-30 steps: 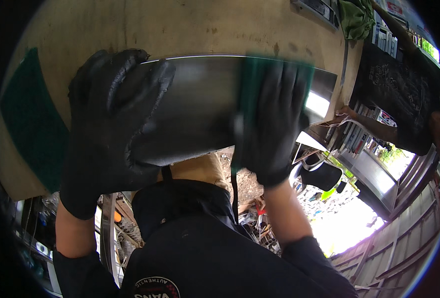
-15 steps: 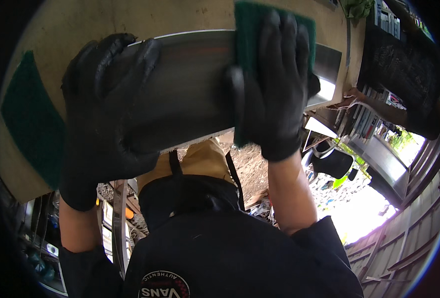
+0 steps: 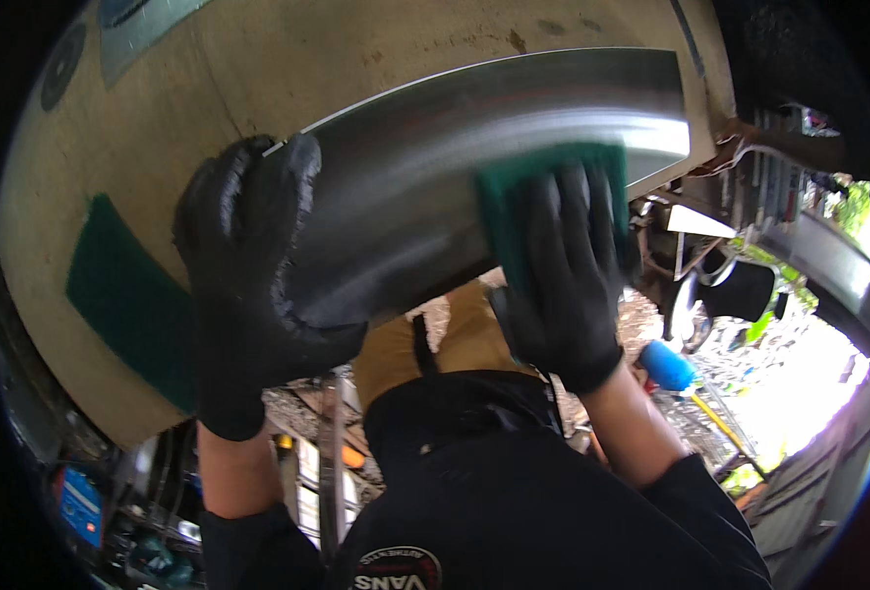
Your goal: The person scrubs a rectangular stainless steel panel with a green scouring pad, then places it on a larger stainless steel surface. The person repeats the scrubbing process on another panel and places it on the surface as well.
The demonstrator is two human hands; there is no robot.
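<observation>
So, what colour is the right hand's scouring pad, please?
The scouring pad is dark green, best seen in head view.

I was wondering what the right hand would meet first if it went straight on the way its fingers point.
The right hand, on the green pad, would first pass over more of the metal sheet; nothing seems to stand in its way, though depth is unclear.

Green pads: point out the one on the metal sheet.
The pad beneath the right hand; the other pad lies on the tabletop, left of the left hand, off the metal sheet.
</observation>
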